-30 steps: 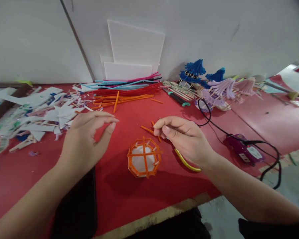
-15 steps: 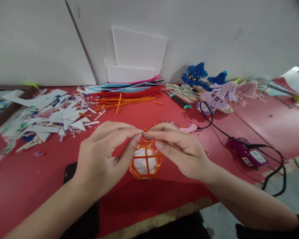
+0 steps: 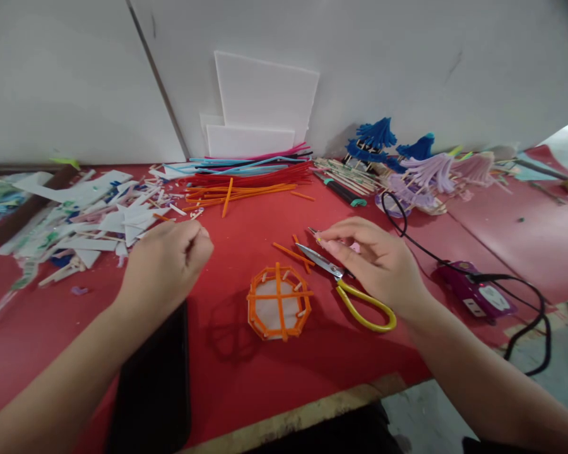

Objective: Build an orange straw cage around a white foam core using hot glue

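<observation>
Hands are apart on either side of the octagonal orange frame (image 3: 280, 302), which sits on the red surface (image 3: 236, 403) and serves as the landmark. To its left, the left hand (image 3: 168, 261) is curled into a loose fist, above the far end of a black phone (image 3: 154, 384). To its upper right, the right hand (image 3: 372, 258) has thumb and forefinger drawn together; whether they grip anything small cannot be told. Partly hidden behind that hand is a pink tool (image 3: 355, 247). The frame has crossed orange strips over its top and a white panel inside. Just right of it lie yellow-handled scissors (image 3: 319, 260), with their blades pointing toward short orange pieces (image 3: 291, 252) just beyond it. Farther beyond the frame are bundled orange stems (image 3: 255, 190) and red stems (image 3: 265, 173). White scraps (image 3: 130, 217) are heaped to its far left, blue tasselled pieces (image 3: 376, 133) stand to its far right, and a purple power adapter (image 3: 476, 290) rests well to its right.
</observation>
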A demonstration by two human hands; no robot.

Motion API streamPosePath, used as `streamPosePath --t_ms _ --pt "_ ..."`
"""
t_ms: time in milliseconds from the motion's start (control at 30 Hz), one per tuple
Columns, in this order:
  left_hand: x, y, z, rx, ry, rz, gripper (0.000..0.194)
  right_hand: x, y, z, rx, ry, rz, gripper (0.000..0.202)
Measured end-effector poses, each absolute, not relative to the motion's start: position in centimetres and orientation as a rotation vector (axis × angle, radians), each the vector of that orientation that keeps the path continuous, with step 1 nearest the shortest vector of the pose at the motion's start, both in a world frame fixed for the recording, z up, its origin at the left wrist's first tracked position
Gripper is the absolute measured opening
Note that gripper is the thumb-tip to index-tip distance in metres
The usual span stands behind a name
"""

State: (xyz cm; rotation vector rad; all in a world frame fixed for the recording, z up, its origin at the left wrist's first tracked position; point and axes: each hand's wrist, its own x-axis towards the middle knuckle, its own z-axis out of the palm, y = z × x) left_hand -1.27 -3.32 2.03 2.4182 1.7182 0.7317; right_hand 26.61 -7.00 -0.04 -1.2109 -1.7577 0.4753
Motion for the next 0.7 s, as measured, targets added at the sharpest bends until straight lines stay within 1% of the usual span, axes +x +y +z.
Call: streamPosePath --t_ms 67,100,133,200,267,333,367,400,433,467,500,533,600,700 --pt "-2.3 -2.7 1.8 2.361 1.813 0.653 0.016 28.4 -6.3 -0.6 -1.348 -1.770 0.363 0.012" --pt "-2.7 -2.5 1.7 2.338 1.855 0.614 0.017 29.4 -6.1 -1.0 -1.410 -1.813 0.292 0.013" --pt "-3.0 -2.4 1.6 2.331 1.878 0.585 0.028 30.5 -5.9 -1.4 -1.460 -1.885 0.223 0.017" --pt "-3.2 -2.6 1.5 2.354 1.888 0.608 0.048 32.6 -5.6 -2.4 -1.533 -2.092 0.100 0.033" --pt "-2.9 -3.5 1.3 2.406 1.825 0.722 0.053 34.5 -5.4 -3.7 -1.615 -2.276 0.015 0.049" --pt "-2.0 -5.3 0.9 2.433 1.688 0.850 0.050 35.9 -5.3 -4.9 -1.698 -2.372 -0.044 0.056" --pt "-1.4 -6.4 0.5 2.401 1.628 0.845 0.052 36.3 -5.2 -5.3 -1.723 -2.390 -0.063 0.057" --pt "-0.7 -7.6 0.0 2.358 1.582 0.832 0.060 36.4 -5.1 -5.5 -1.734 -2.388 -0.077 0.058" --pt "-0.1 -8.8 -0.6 2.354 1.524 0.816 0.076 36.2 -5.0 -5.6 -1.731 -2.370 -0.089 0.058" --pt "0.6 -9.9 -1.3 2.363 1.509 0.805 0.097 35.8 -5.0 -5.4 -1.714 -2.338 -0.101 0.056" --pt "1.1 -10.9 -2.0 2.397 1.505 0.844 0.111 35.1 -5.1 -5.1 -1.686 -2.302 -0.104 0.052" --pt "1.6 -11.6 -2.7 2.456 1.496 0.868 0.113 34.3 -5.2 -4.6 -1.648 -2.274 -0.091 0.047" --pt "2.1 -12.4 -4.0 2.515 1.518 0.879 0.105 32.3 -5.5 -3.5 -1.544 -2.268 0.006 0.039" --pt "2.1 -12.2 -5.0 2.476 1.525 0.858 0.074 29.8 -5.9 -2.5 -1.386 -2.378 0.168 0.036"
